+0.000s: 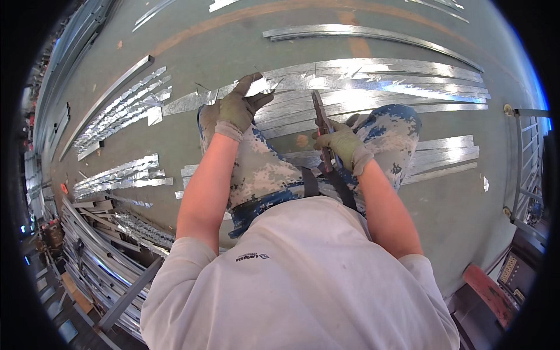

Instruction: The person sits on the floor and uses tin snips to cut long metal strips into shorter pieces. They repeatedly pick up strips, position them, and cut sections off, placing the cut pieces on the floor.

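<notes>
My left hand [235,109], in a grey-green work glove, grips a bright metal strip [185,104] with thumb and fingers on either side of it. Cut, bent-up tabs stand along the strip near that hand. In my right hand [341,143], also gloved, is a plier-like hand tool [319,111] with long dark jaws pointing away from me. Its jaw tips are close to the near side of the shiny metal lengths [291,111], apart from my left hand. Whether the tool is pliers or snips I cannot tell.
More metal lengths lie on the green floor at the far side [373,34], and bundles of crinkled strips [119,175] lie to the left. A heap of metal profiles [99,256] fills the lower left. A wheeled metal frame [518,157] stands at the right.
</notes>
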`<state>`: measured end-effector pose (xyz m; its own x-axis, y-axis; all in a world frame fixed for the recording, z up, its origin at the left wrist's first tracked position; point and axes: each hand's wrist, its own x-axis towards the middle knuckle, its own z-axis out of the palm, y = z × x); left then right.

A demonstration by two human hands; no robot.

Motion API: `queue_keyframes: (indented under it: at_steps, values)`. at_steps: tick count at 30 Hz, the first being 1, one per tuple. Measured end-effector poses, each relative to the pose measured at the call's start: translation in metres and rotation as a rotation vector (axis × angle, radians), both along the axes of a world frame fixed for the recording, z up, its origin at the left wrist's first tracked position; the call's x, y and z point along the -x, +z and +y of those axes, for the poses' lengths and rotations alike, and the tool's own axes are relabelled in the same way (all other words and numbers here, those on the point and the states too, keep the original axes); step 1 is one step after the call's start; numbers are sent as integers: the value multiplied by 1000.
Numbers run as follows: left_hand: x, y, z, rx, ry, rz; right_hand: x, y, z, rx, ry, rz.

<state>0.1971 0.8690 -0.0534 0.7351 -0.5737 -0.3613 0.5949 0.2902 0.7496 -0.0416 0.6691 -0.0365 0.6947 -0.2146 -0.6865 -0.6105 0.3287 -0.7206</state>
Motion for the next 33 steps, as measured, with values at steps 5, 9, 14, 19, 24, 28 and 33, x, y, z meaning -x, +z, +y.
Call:
queue_keyframes:
  at_steps: [5,9,14,19,24,28,33]
  values:
    - [-4,-5,3,-28,27,7,-4,-2,-2,2,6,-15]
    - [-9,-15,7,17,24,52,-4,-7,-2,-30,-48,-37]
    - [-12,-19,10,15,2,15,-6,-26,-7,-12,-8,-14]
    - [-12,-21,11,17,9,14,-7,-24,-3,-19,-37,-31]
    - [-12,-18,13,40,-8,43,-5,-18,-4,-71,-49,-92]
    - [-10,-13,11,55,-11,41,-1,-23,-7,-167,-74,-121]
    - [-10,-14,16,98,-19,69,3,-20,-12,-311,-101,-122]
